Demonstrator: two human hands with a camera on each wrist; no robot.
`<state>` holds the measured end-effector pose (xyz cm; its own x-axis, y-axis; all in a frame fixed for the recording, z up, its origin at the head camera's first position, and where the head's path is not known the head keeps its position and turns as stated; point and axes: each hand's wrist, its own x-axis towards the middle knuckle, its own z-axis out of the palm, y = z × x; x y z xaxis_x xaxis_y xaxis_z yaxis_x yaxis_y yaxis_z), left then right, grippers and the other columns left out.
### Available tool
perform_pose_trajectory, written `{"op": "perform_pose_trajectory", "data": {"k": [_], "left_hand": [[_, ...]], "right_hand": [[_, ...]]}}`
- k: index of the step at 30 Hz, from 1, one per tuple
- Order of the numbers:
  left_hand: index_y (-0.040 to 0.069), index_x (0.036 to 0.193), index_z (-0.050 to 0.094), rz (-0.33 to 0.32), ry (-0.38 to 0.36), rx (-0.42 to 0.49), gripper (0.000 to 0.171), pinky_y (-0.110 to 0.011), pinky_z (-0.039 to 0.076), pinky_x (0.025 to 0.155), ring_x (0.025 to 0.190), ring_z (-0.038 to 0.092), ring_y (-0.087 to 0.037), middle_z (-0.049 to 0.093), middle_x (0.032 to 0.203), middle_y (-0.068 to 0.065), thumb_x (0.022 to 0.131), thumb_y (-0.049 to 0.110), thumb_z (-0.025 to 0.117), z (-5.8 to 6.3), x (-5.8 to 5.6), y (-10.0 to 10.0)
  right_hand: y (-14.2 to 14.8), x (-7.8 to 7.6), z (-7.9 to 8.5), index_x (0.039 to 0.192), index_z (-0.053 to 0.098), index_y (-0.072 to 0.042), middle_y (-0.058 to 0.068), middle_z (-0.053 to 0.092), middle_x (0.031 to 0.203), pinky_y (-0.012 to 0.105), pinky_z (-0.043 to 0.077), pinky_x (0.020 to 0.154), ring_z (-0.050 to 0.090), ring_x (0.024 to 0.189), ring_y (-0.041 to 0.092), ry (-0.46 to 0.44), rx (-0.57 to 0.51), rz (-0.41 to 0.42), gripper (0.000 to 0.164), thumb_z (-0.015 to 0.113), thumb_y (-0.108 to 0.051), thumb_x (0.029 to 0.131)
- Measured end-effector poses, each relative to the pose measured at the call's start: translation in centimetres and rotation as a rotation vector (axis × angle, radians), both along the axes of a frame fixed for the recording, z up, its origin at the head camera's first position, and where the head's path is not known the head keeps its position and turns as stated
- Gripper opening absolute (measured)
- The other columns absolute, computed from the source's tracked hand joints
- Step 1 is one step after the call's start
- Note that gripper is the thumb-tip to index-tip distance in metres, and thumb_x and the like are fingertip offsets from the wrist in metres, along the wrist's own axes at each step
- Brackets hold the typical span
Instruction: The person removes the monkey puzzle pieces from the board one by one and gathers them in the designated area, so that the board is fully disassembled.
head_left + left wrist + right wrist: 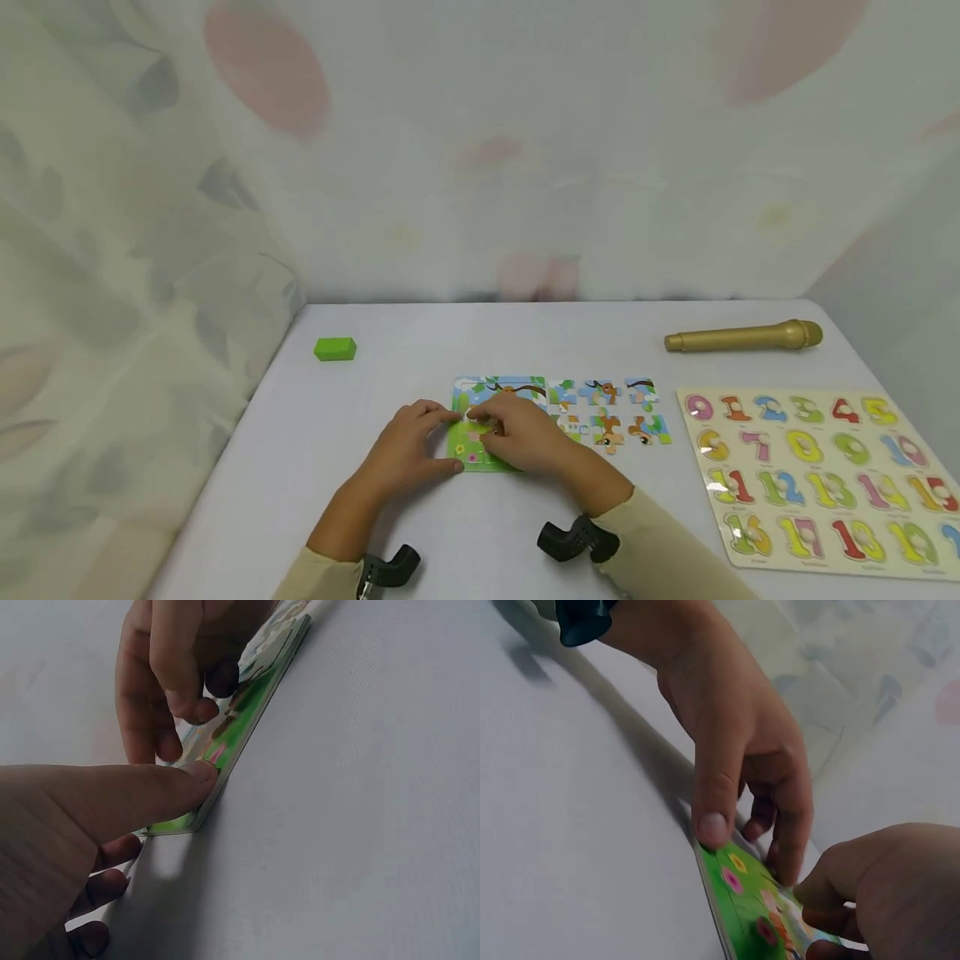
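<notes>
A jigsaw board (468, 467) with a green and blue picture lies flat at the table's middle. My left hand (405, 442) holds its near left corner, the thumb on the near edge and the fingers along the left side. Over the board, my right hand (528, 433) has its thumb and forefinger bent around a small puzzle piece (475, 434), which they mostly hide. In the right wrist view, flowers (733, 880) show on the board's green part. Several loose puzzle pieces (602, 392) lie right of the board, some partly behind the right hand.
A number peg board (817, 504) covers the right side of the table. Behind it lies a gold microphone (742, 337). A green block (335, 348) sits at the back left. Patterned cloth (420, 167) hangs behind the white table (247, 500).
</notes>
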<state>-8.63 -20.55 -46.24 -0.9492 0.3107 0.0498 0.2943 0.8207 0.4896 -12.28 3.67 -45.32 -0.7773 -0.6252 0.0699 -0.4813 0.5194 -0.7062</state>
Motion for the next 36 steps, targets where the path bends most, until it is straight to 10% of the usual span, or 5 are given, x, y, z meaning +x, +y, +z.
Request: {"op": "perform_pose_trajectory", "data": {"k": [9, 30, 36], "left_hand": [[0.019, 0.133, 0.074, 0.018, -0.010, 0.024, 0.065, -0.054, 0.048, 0.104, 0.123, 0.059, -0.032, 0.064, 0.130, -0.003, 0.074, 0.033, 0.099, -0.04, -0.21, 0.12], [0.021, 0.130, 0.074, 0.069, -0.050, 0.085, 0.065, -0.054, 0.045, 0.107, 0.126, 0.058, -0.032, 0.066, 0.131, 0.000, 0.072, 0.027, 0.101, 0.24, 0.05, 0.60], [0.019, 0.132, 0.073, 0.087, -0.079, 0.077, 0.066, -0.055, 0.043, 0.110, 0.130, 0.056, -0.033, 0.065, 0.133, 0.000, 0.073, 0.024, 0.101, 0.35, 0.09, 0.64]], "right_hand": [[-0.87, 0.25, -0.12, 0.137, 0.071, -0.010, 0.005, 0.063, 0.126, 0.040, 0.051, 0.095, 0.060, 0.110, 0.019, 0.042, 0.143, 0.011, 0.051, 0.074, -0.008, 0.086], [-0.67, 0.26, -0.22, 0.129, 0.069, -0.010, 0.001, 0.066, 0.117, 0.042, 0.049, 0.098, 0.061, 0.109, 0.018, -0.075, 0.002, -0.016, 0.048, 0.066, 0.008, 0.085], [-0.92, 0.30, -0.42, 0.128, 0.068, -0.016, -0.005, 0.067, 0.111, 0.034, 0.048, 0.081, 0.058, 0.088, 0.014, -0.175, -0.077, -0.061, 0.041, 0.074, -0.002, 0.091]]}}
